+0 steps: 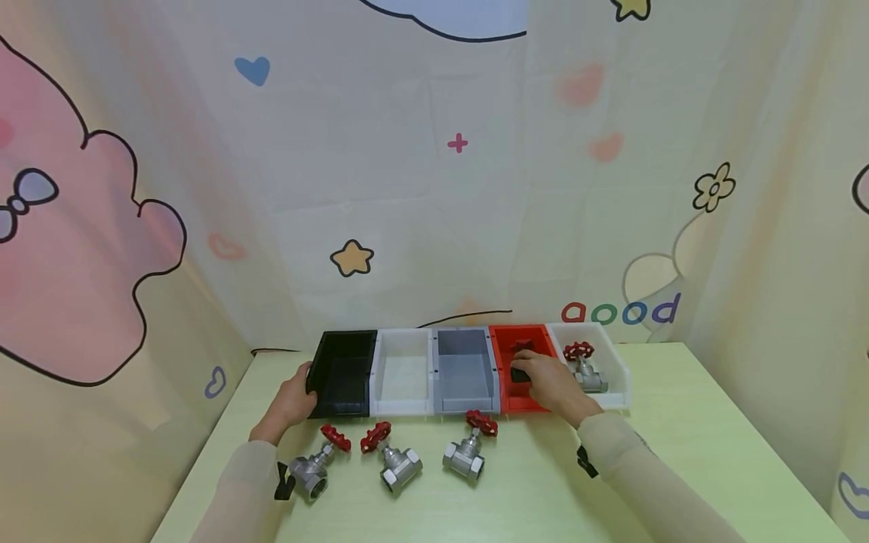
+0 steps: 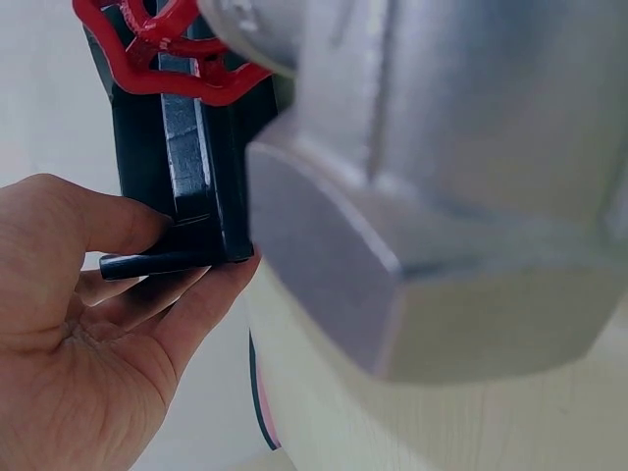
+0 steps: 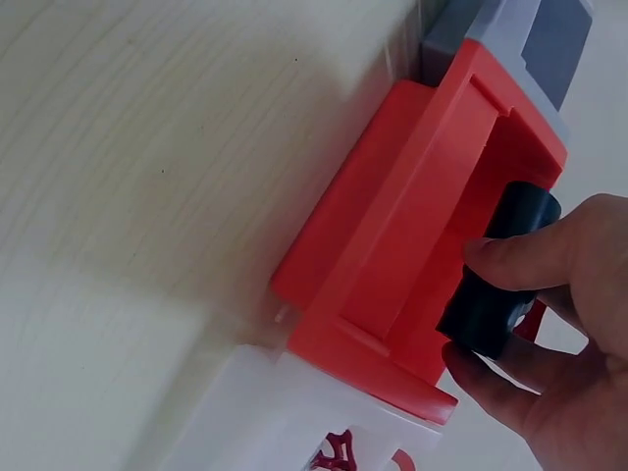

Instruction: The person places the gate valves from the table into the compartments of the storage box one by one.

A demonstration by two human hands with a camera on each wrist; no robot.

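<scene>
At the left end of the row of bins, my left hand [image 1: 293, 401] grips the side of the black bin [image 1: 339, 412]. The left wrist view shows the thumb inside the wall and fingers underneath. My right hand [image 1: 551, 381] reaches into the red bin [image 1: 504, 388]. Between its thumb and fingers is a black cylindrical valve [image 3: 500, 280] with a red handle, partly hidden by the hand. Three metal valves with red handwheels lie in front of the bins: a left one [image 1: 314, 471], a middle one [image 1: 400, 467] and a right one [image 1: 467, 454].
A white bin [image 1: 406, 407] and a grey bin [image 1: 468, 405] stand between the black and red ones. At the right end, another white bin [image 1: 621, 396] holds a metal valve [image 1: 589, 377] with a red handwheel. A printed curtain [image 1: 421, 188] hangs behind the table [image 1: 713, 452].
</scene>
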